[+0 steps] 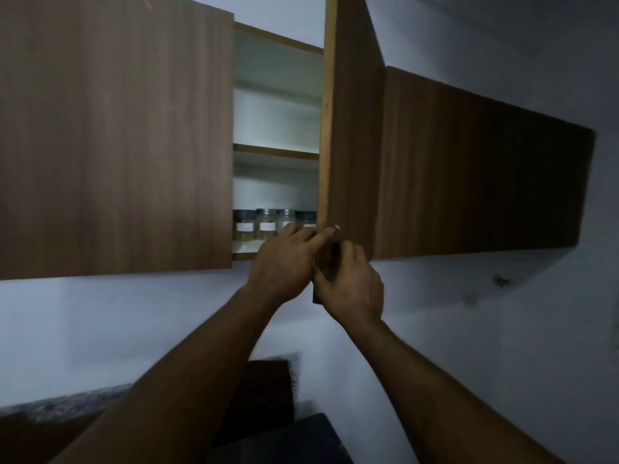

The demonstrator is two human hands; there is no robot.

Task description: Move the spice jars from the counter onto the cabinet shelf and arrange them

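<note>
Spice jars, four of them, are standing upright in a close row on the lower shelf of the wall cabinet, side by side and seemingly touching; each is showing a white label and pale contents, the two outer ones wearing dark lids and the two inner ones silvery lids; the jar furthest right is being partly hidden by the left hand and by the edge of the open door; the upper shelf is sitting above them; the open door is standing out towards the camera, its pale edge facing left; the left hand is reaching up in front of the jars with its index finger stretched out and resting on the door's edge near the bottom, the other fingers lying loosely bent and holding nothing; the right hand is gripping the door's lower corner, fingers curling round the far face and thumb pressing on the near side; the closed door is covering the cabinet to the left; a speckled counter is showing dimly at the lower left, below a pale wall.
</note>
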